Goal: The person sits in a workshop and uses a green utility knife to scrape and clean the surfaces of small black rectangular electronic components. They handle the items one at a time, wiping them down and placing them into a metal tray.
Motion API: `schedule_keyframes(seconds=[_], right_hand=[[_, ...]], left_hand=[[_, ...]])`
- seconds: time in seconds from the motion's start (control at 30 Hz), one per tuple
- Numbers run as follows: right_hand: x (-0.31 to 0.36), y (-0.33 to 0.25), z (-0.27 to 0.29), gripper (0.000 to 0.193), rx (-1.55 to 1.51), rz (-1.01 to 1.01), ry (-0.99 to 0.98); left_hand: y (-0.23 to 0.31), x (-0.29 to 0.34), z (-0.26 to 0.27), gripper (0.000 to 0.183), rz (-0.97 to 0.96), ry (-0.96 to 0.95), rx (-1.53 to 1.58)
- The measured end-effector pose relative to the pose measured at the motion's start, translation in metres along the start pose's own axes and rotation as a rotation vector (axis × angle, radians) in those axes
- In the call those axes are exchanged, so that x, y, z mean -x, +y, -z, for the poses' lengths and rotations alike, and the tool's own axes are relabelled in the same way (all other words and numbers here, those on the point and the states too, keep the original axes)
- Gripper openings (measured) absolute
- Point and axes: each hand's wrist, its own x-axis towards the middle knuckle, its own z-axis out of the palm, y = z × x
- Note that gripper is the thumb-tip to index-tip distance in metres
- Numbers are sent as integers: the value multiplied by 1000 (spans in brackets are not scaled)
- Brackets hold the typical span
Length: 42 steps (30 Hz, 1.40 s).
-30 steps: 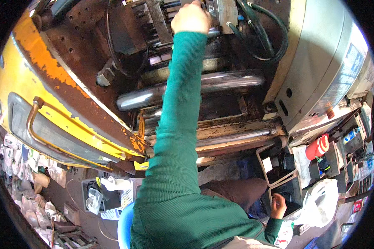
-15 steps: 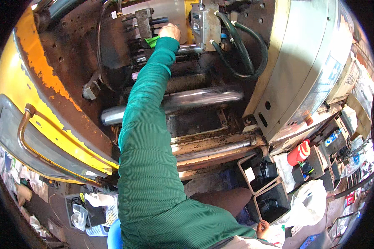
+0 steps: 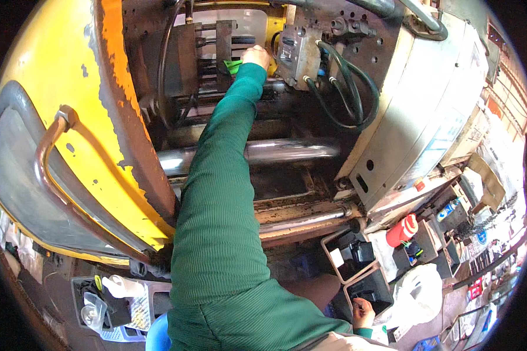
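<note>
My left arm, in a green ribbed sleeve, stretches far into an open machine. At its end my left hand (image 3: 256, 57) is closed between two metal blocks. A bright green piece (image 3: 233, 66) sticks out on the left side of that hand; its kind is unclear, as the fingers hide part of it. Beside the hand on the right is the hose-fitted metal block (image 3: 298, 57), and to the left stands a narrower block (image 3: 223, 47). Low on the right, my right hand (image 3: 363, 314) has curled fingers over the edge of a dark bin (image 3: 369, 291). Anything in it is hidden.
A thick shiny bar (image 3: 293, 150) crosses below my arm. On the left stands a yellow door with a metal handle (image 3: 52, 158). Black hoses (image 3: 348, 88) loop at the right. A red jug (image 3: 401, 230), white plastic bag (image 3: 418, 295) and baskets (image 3: 123, 332) lie around.
The view has swung, bringing the yellow door further in. My left hand stays closed among the blocks with the green piece. My right hand now reaches a little further over the bin's edge.
</note>
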Motion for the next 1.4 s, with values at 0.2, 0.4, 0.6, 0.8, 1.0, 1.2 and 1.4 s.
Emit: schedule_keyframes(seconds=[0.2, 0.4, 0.6, 0.8, 1.0, 1.2, 1.4], right_hand=[[47, 13, 17, 21, -40, -11, 61], [36, -24, 61, 18, -173, 168, 188], [-22, -257, 98, 34, 60, 795, 223], [-8, -459, 28, 28, -223, 1916, 409], [-34, -505, -33, 31, 475, 1992, 334], [-44, -498, -41, 20, 382, 2028, 701], [-65, -464, -28, 15, 286, 1912, 546]], left_hand=[[17, -5, 40, 26, 58, 68, 226], [16, 11, 156, 30, 412, -41, 416], [-9, 116, 293, 41, 177, 423, 728], [-3, 223, 378, 31, 74, 314, 1647], [87, 292, 358, 30, -262, -135, 1794], [154, 351, 340, 31, -352, -633, 2000], [169, 366, 341, 28, -465, -840, 1979]])
